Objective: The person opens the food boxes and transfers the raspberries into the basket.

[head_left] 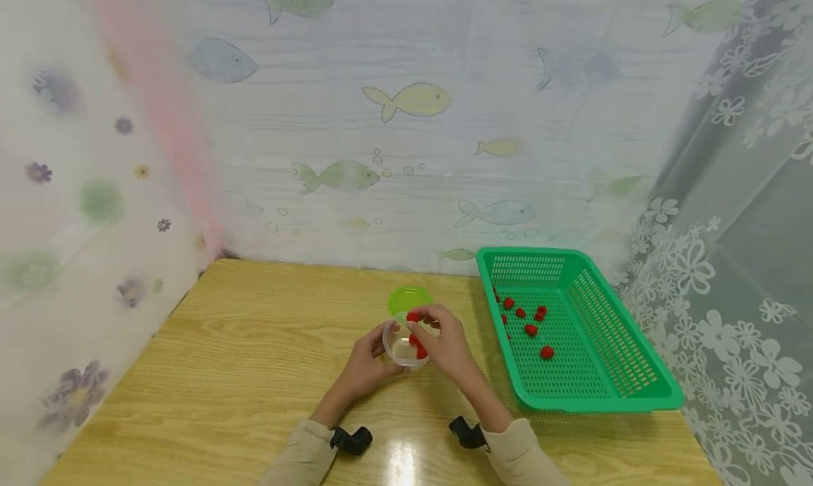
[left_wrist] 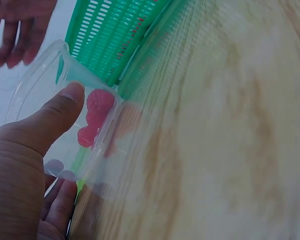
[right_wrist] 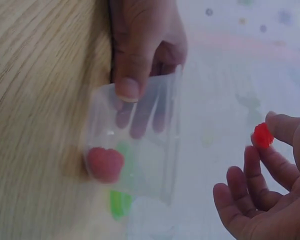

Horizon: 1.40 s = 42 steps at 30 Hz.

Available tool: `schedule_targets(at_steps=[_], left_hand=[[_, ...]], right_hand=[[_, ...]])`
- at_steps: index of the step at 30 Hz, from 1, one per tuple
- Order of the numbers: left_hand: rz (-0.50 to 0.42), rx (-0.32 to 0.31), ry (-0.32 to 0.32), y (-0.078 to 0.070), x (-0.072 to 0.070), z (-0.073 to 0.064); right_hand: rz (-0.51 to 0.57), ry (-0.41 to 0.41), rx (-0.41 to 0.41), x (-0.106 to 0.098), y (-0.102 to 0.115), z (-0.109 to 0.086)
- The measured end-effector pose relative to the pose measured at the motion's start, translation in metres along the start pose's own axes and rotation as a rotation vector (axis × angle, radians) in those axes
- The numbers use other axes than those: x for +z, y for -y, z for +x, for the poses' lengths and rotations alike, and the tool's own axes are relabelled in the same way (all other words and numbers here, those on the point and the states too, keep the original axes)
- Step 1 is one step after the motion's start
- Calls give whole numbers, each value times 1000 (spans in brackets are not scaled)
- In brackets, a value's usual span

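My left hand (head_left: 365,366) grips a small clear plastic tub (right_wrist: 145,155) by its side, the thumb on the near wall and the other fingers behind it. A few red raspberries (left_wrist: 97,112) lie at the bottom of the tub, seen through the wall. Over the tub's mouth, in the head view, is my right hand (head_left: 449,341). Its thumb and index finger pinch one raspberry (right_wrist: 263,135), while the remaining fingers are loosely bent.
A green plastic basket (head_left: 591,405) stands on the right of the wooden table (head_left: 254,345), with several raspberries (head_left: 531,329) scattered over its floor. Just behind the tub lies a light green round lid (head_left: 409,299). Patterned curtains (head_left: 406,154) hang behind the table and at both sides.
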<state>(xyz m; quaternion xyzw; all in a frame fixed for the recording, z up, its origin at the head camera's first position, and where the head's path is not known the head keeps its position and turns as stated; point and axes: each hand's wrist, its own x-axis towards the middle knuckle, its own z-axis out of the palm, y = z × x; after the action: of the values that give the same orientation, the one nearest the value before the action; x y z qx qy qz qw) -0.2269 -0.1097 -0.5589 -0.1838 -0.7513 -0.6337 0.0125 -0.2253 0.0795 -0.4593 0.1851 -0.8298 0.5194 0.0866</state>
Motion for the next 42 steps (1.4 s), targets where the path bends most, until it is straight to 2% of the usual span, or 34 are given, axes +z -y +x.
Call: schedule_targets(at_steps=[5, 9, 11, 15, 19, 24, 33, 42], left_hand=[[12, -23, 12, -11, 2, -3], [2, -24, 20, -23, 1, -5], [3, -16, 16, -21, 2, -5], [12, 0, 2, -6, 3, -2], [9, 6, -3, 1, 2, -1], [18, 10, 5, 3, 0, -1], [28, 3, 14, 1, -1, 0], [14, -7, 11, 1, -1, 0]], right_hand=[[19, 4, -36, -10, 15, -12], [86, 59, -32, -24, 24, -20], [134, 102, -35, -33, 28, -23], [217, 182, -48, -51, 34, -29], [275, 226, -12, -70, 38, -33], [262, 217, 57, -91, 35, -33], [207, 167, 152, -122, 28, -22], [173, 173, 145, -156, 26, -5]])
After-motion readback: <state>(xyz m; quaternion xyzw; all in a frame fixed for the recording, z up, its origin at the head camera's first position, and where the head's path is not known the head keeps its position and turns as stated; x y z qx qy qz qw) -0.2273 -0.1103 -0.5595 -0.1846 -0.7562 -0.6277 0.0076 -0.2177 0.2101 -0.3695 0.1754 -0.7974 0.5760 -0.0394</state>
